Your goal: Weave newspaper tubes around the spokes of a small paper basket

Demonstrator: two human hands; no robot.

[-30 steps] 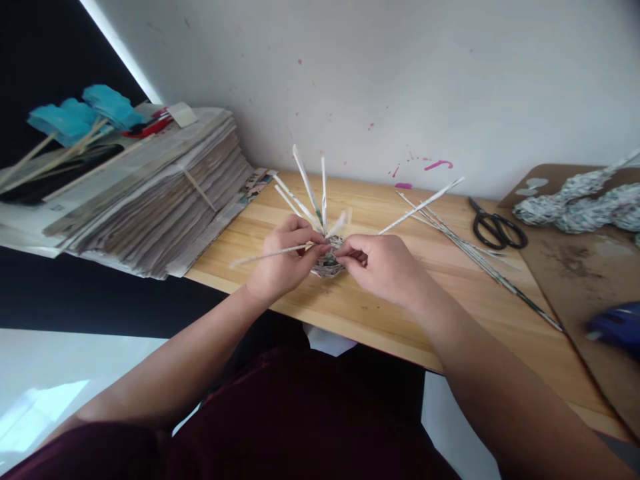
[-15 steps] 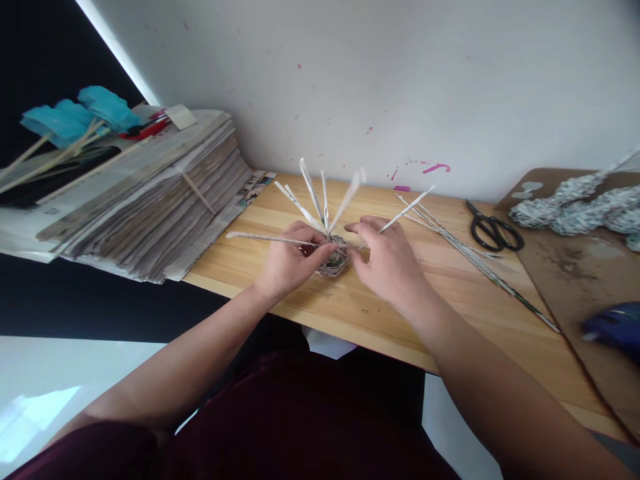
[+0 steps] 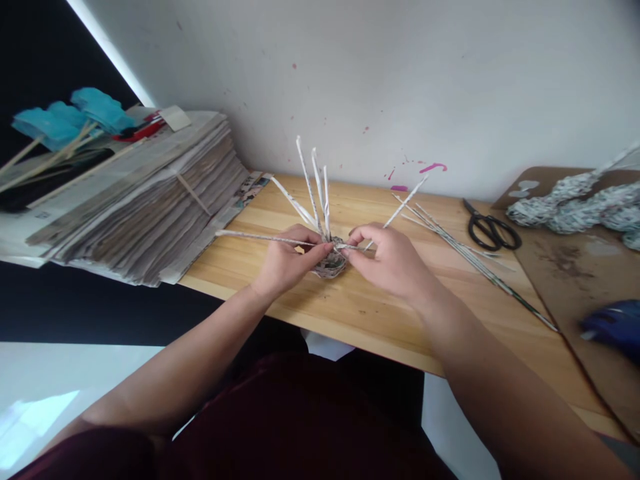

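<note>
A small round woven paper base (image 3: 330,268) lies on the wooden table, with several rolled paper sticks (image 3: 310,180) rising from its far side. My left hand (image 3: 290,260) is closed at the near left of the base, thumb and fingers pinching a paper stick that runs out to the left (image 3: 245,236). On the other side, my right hand (image 3: 385,260) pinches a paper strand (image 3: 353,247) at the right of the base. Another paper stick (image 3: 406,201) slants up to the right beside that hand. The fingertips hide part of the weave.
Black scissors (image 3: 490,227) and a bundle of loose paper sticks (image 3: 465,250) lie to the right. Farther right are a cardboard sheet (image 3: 560,280), woven paper pieces (image 3: 570,200) and a blue tool (image 3: 615,327). A tall newspaper stack (image 3: 165,193) stands left, against the wall.
My right hand has closed its fingers on a paper strand near the base. One blurred, right-leaning stick now stands more upright among the others. My left hand keeps its pinch.
</note>
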